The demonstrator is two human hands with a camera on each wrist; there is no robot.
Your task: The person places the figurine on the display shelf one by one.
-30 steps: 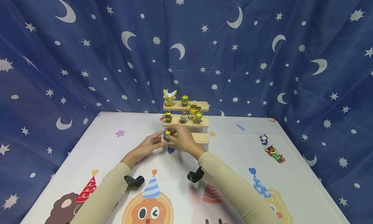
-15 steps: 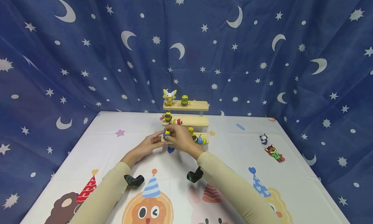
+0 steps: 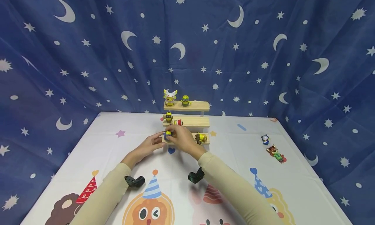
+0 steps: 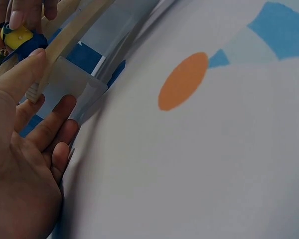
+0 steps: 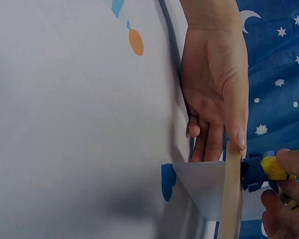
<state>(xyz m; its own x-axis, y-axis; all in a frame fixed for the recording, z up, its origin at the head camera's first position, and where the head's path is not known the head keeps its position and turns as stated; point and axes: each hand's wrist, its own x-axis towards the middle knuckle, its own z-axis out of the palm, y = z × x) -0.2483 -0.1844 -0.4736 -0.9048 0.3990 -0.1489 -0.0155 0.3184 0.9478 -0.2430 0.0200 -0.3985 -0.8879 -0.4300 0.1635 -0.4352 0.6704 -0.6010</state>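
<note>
My right hand (image 3: 184, 139) pinches a small yellow and blue Minion figurine (image 3: 168, 134) at the left of the lowest board on a three-tier wooden display stand (image 3: 190, 106). In the right wrist view the blue underside of the figurine (image 5: 254, 172) meets the board. My left hand (image 3: 148, 146) holds that board's left end, its thumb (image 4: 27, 74) on the upper side and a finger below. A yellow and brown figurine (image 3: 201, 138) lies on its side to the right on the lowest board. Behind my right hand, a red and white figurine (image 3: 177, 122) is partly hidden.
A white-horned figurine (image 3: 170, 97) and a green-yellow Minion (image 3: 185, 100) stand on the top board. Another Minion (image 3: 168, 117) stands at the middle board's left. Far right on the table lie a blue-white figurine (image 3: 265, 139) and a fox figurine (image 3: 275, 154).
Figurines have toppled off the right part of the top and middle boards; one now lies on the lowest board. The red and white one has tipped over. Both hands have kept their places.
</note>
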